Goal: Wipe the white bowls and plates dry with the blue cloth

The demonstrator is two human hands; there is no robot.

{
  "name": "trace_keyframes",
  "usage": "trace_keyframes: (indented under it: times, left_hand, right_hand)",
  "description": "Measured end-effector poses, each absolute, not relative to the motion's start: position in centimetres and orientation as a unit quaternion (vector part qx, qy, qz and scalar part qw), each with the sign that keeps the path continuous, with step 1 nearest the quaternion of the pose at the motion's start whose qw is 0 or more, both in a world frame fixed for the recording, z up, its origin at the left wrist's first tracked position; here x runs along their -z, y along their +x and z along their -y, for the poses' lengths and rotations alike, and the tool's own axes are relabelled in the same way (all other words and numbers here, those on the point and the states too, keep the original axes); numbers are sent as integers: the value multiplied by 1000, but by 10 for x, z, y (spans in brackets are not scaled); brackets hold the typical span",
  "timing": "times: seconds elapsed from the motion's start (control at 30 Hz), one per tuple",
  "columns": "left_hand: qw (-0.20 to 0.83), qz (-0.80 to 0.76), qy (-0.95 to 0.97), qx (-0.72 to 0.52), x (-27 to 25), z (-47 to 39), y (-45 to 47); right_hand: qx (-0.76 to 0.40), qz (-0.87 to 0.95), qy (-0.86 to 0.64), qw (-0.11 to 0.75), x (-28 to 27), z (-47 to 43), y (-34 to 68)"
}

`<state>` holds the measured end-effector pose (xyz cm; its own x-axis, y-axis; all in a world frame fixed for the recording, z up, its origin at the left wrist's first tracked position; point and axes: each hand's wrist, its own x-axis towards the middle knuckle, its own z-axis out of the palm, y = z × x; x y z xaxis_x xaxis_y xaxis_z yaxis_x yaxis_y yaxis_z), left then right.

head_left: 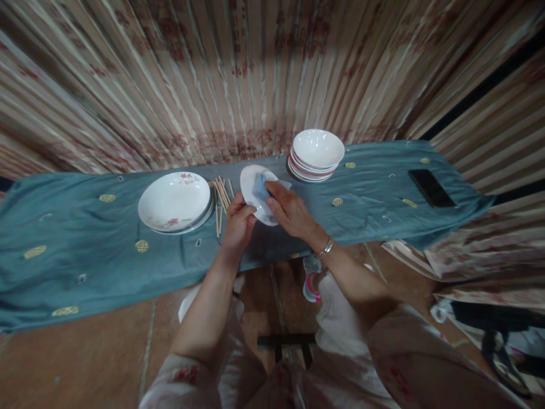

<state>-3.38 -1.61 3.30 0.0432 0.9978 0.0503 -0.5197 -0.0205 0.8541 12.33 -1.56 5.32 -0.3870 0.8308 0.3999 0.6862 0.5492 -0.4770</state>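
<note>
"Above the middle of the table (361,218), what have you got between your hands?"

"A small white dish (248,180), tilted, with its face toward me. My left hand (239,224) is closed on the near-left rim, the thumb lying over the edge."

"And the other one?"

"My right hand (290,211) grips a light blue cloth (260,184), bunched under the fingers and pressed to the dish's face."

"Which step would you call that?"

"Wiping, I'd judge. How much of the surface is done, I can't tell from here."

"What's close by?"

"A stack of plates (174,201) to my left, some chopsticks (222,196) lying between it and the dish, and a stack of bowls (318,149) farther back on my right. Both stacks stand clear of my hands."

"So what does the next move call for?"

"A firm left grip, I think, so the dish doesn't twist under the pressure, and looser right fingers to take the cloth around to the edge. My left thumb covers part of the rim, so reaching that spot would need a change of hold. Smooth glaze probably slips easily, so I'd want that change made slowly."
</note>
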Motion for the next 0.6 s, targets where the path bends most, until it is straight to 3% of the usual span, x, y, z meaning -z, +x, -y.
trace_keyframes:
  times: [0.6]
  left_hand:
    - [619,-322,375,-610,-33,16,-32]
  right_hand:
    - [-96,787,-525,309,-28,-23,116]
